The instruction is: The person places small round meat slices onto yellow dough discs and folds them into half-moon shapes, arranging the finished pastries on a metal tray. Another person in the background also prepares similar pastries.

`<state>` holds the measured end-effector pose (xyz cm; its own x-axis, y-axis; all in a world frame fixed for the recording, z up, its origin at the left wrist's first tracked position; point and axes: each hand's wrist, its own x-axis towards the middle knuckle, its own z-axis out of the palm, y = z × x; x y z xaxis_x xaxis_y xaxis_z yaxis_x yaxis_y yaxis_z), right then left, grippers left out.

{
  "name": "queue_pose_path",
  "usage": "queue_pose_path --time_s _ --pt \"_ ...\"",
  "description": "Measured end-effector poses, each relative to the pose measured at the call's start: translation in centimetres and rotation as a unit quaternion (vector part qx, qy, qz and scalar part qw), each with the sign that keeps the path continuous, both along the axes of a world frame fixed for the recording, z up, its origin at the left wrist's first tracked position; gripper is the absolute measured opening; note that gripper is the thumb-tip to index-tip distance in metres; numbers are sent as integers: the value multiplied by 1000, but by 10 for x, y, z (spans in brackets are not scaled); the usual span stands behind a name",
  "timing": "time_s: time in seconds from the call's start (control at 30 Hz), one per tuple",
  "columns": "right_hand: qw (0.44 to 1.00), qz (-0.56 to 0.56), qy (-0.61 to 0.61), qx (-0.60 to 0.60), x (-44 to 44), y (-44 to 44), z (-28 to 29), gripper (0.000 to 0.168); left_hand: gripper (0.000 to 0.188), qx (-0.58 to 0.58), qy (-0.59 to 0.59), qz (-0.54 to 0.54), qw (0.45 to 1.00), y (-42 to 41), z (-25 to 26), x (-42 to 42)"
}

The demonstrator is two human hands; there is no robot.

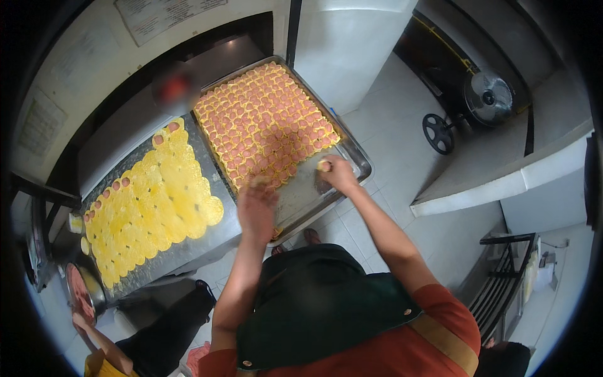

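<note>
My right hand (338,173) pinches a small open-topped dumpling (324,165) with a yellow wrapper, over the bare part of a large metal tray (301,207). Tight rows of similar dumplings (264,118) with pink filling cover the tray's far part. My left hand (258,207) is blurred above the near left edge of those rows. Something pale shows by its fingertips, but I cannot tell whether it is held. A lone yellow piece (277,232) lies in the tray's near corner. Left of the tray, overlapping round yellow wrappers (155,198) spread over a metal table (221,188).
Several pink filling balls (125,182) sit along the wrappers' far edge. At lower left a co-worker's hand (81,320) touches a metal bowl (96,292) of pink filling. A blurred red thing (174,88) is behind the wrappers. A standing fan (490,96) and slatted bench (499,282) are right.
</note>
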<state>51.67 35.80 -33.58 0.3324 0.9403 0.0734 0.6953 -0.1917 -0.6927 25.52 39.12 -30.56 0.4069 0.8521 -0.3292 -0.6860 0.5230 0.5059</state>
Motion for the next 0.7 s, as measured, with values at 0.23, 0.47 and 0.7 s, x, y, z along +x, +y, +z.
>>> queue_pose_path --time_s 0.23,0.47,0.7 --pt "999 -21 18 29 -38 32 -52 28 50 -169 89 -6 982 -11 -33 65" --pt "987 -26 125 95 -36 34 -39 33 62 -215 22 46 975 -2 -51 89" --pt "990 3 139 36 -31 47 -41 35 56 -269 -34 132 953 3 -53 107"
